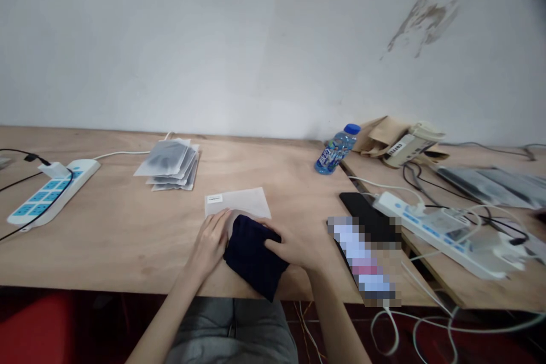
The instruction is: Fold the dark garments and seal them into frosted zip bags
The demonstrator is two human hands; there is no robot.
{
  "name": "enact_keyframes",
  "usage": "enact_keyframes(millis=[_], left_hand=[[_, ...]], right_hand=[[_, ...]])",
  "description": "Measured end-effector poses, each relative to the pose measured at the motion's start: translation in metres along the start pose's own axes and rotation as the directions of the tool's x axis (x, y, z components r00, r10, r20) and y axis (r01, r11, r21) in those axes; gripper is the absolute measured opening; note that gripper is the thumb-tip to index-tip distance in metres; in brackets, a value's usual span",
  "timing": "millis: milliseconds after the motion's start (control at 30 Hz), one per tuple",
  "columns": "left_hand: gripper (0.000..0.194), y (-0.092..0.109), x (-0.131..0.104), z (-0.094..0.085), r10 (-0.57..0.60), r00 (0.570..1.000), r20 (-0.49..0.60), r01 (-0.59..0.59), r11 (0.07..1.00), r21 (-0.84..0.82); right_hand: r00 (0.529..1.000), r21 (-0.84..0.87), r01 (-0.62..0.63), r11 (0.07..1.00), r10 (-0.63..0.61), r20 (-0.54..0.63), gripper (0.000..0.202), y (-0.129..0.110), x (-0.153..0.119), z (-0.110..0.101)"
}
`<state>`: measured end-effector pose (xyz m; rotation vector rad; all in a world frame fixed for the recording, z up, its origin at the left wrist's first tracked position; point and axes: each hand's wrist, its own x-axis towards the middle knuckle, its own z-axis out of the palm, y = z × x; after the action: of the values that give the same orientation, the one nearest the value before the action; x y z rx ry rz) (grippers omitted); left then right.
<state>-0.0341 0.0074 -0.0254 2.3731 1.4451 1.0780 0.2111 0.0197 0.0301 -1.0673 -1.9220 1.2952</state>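
Note:
A folded navy-blue cloth (253,256) lies at the table's front edge, one corner sticking out past it. My right hand (294,244) grips its right side, thumb on top and the other fingers hidden underneath. At the cloth's far end is a frosted plastic bag (241,202) with a small white label. My left hand (211,242) is closed at the bag's near left edge, beside the cloth; its thumb is mostly hidden. How far the cloth reaches into the bag I cannot tell.
A stack of filled frosted bags (168,162) stands back left, near a power strip (53,193). On the right are a drink bottle (336,151), a blurred phone (360,259), a black flat object (362,210), a paper cup (412,145) and another power strip (443,239) with cables.

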Motion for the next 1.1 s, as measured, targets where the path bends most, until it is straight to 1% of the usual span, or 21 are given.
enact_keyframes(millis=[100, 200, 267, 367, 433, 600, 733, 867, 933, 1000, 1100], left_hand=[[0.064, 0.003, -0.004, -0.002, 0.0, 1.0, 0.003, 0.0, 1.0, -0.016], [0.066, 0.005, -0.009, -0.001, 0.006, 1.0, 0.007, -0.006, 0.999, -0.041], [0.067, 0.007, -0.013, -0.001, 0.001, 1.0, 0.004, -0.001, 0.999, -0.052], [0.065, 0.009, -0.018, -0.001, -0.004, 1.0, 0.006, 0.004, 0.999, -0.04], [0.063, 0.01, -0.021, -0.002, -0.002, 1.0, 0.029, 0.003, 1.0, -0.022], [0.058, 0.01, -0.025, -0.003, -0.006, 0.997, 0.072, 0.007, 1.0, -0.021], [0.056, 0.005, -0.026, -0.002, -0.046, 0.995, 0.086, 0.049, 0.998, -0.036], [0.062, 0.004, -0.025, -0.002, -0.031, 0.995, 0.096, 0.037, 0.998, -0.06], [0.066, 0.005, -0.024, -0.002, -0.019, 0.996, 0.086, 0.025, 0.997, -0.073], [0.067, 0.006, -0.023, -0.002, -0.021, 0.996, 0.083, 0.029, 0.996, -0.087], [0.072, 0.006, -0.022, -0.001, -0.036, 0.994, 0.101, 0.045, 0.995, -0.093]], right_hand=[[0.996, 0.01, -0.056, 0.998, 0.056, -0.074, 0.06, 0.013, 0.01, 0.009], [0.982, 0.092, -0.121, 0.988, 0.132, -0.135, 0.063, 0.02, 0.012, 0.015], [0.973, 0.155, -0.141, 0.978, 0.165, -0.16, 0.062, 0.021, 0.01, 0.017], [0.973, 0.26, -0.142, 0.955, 0.182, -0.139, 0.06, 0.021, 0.008, 0.016], [0.973, 0.305, -0.148, 0.941, 0.194, -0.127, 0.061, 0.024, 0.007, 0.016], [0.962, 0.407, -0.163, 0.899, 0.237, -0.136, 0.061, 0.031, 0.008, 0.02], [0.957, 0.464, -0.174, 0.869, 0.261, -0.129, 0.057, 0.024, 0.008, 0.022], [0.945, 0.576, -0.179, 0.798, 0.303, -0.125, 0.049, 0.014, 0.008, 0.025], [0.931, 0.611, -0.177, 0.772, 0.333, -0.151, 0.046, 0.015, 0.008, 0.028], [0.918, 0.621, -0.157, 0.768, 0.346, -0.196, 0.046, 0.02, 0.009, 0.034], [0.891, 0.55, -0.146, 0.822, 0.351, -0.289, 0.051, 0.029, 0.012, 0.04]])
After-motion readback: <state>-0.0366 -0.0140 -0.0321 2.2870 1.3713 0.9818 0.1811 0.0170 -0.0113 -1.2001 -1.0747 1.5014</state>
